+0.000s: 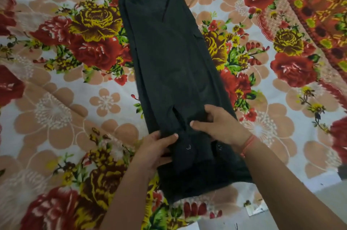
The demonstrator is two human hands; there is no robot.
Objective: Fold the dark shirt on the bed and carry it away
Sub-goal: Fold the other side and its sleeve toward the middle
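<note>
Already the dark shirt [174, 71] lies on the bed [56, 109] as a long strip, sides turned in, left grip [155, 147] pinching its near edge, right grip [219, 124] seemingly gathering cloth alongside, so the end-to-end folds and the carry-off remain.

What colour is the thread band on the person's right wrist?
Orange-red; the wrist band shows best in the head view.
</note>
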